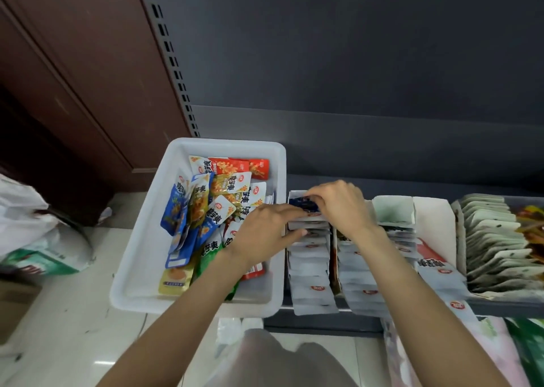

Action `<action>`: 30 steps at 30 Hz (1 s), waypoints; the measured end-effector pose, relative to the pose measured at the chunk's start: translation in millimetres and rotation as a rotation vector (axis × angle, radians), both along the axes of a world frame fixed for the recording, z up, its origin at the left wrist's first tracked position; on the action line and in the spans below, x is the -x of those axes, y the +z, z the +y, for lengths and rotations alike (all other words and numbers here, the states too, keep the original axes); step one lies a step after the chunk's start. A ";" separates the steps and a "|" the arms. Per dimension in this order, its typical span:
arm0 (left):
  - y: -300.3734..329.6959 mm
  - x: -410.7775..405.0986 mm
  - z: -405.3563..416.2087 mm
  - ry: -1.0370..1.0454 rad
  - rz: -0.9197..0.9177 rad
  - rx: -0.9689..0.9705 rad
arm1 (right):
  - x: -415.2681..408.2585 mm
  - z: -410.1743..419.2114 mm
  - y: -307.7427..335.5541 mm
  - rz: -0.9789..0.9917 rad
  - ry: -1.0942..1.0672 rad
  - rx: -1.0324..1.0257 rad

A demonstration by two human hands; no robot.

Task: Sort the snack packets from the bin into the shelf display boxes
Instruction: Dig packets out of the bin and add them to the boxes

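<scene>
Hands over the shelf now, both of them meeting at the far end of the leftmost display box (309,269), and I'm watching from the head view as they work a dark blue packet (306,204) into it. My right hand (341,204) comes over the top with its fingers curled down onto the packet's upper edge, pinching it; my left hand (265,233) reaches across from the bin side, fingers fairly straight, their tips against the packet's left end, thumb stretched along the box's near rows. The blue packet sits at the very back of that box, above a file of pale packets that stand one behind another and run toward me. Just to the right a second display box (362,280) holds a similar pale row, partly hidden under my right forearm, and beyond it more boxes (494,248) carry tilted stacks of greyish packets. Left of the shelf boxes, touching distance from my left wrist, the white bin (147,257) is loaded with a loose heap of snack packets (212,210) in blue, yellow, red, orange and green, lying every which way. The shelf edge (323,322) runs dark below the boxes. On the floor to the far left sits a white bag (32,225), blurred.
</scene>
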State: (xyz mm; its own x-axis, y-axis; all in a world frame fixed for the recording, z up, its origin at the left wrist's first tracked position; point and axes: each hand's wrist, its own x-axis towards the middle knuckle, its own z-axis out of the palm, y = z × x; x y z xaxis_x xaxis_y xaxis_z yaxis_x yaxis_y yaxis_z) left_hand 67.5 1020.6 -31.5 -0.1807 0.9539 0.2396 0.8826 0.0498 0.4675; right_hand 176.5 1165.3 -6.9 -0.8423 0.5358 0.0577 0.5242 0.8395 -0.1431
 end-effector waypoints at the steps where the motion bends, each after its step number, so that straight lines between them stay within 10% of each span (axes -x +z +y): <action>1: 0.5 1.6 -1.8 0.005 0.010 -0.002 | -1.6 0.4 0.7 -0.025 -0.004 0.005; 9: -21.3 60.1 -72.8 0.602 -0.016 -0.238 | 20.8 -56.9 40.3 0.624 0.073 0.143; 17: -54.5 102.0 -105.0 0.588 0.038 0.251 | 128.2 -103.8 -40.8 -0.098 -0.027 0.283; 25: -56.9 110.9 -103.6 0.543 0.034 0.361 | 147.9 -110.8 -61.2 0.093 -0.283 0.485; 30: -42.1 107.1 -104.0 0.506 -0.344 -0.061 | 100.3 -101.9 -15.5 0.352 -0.104 0.438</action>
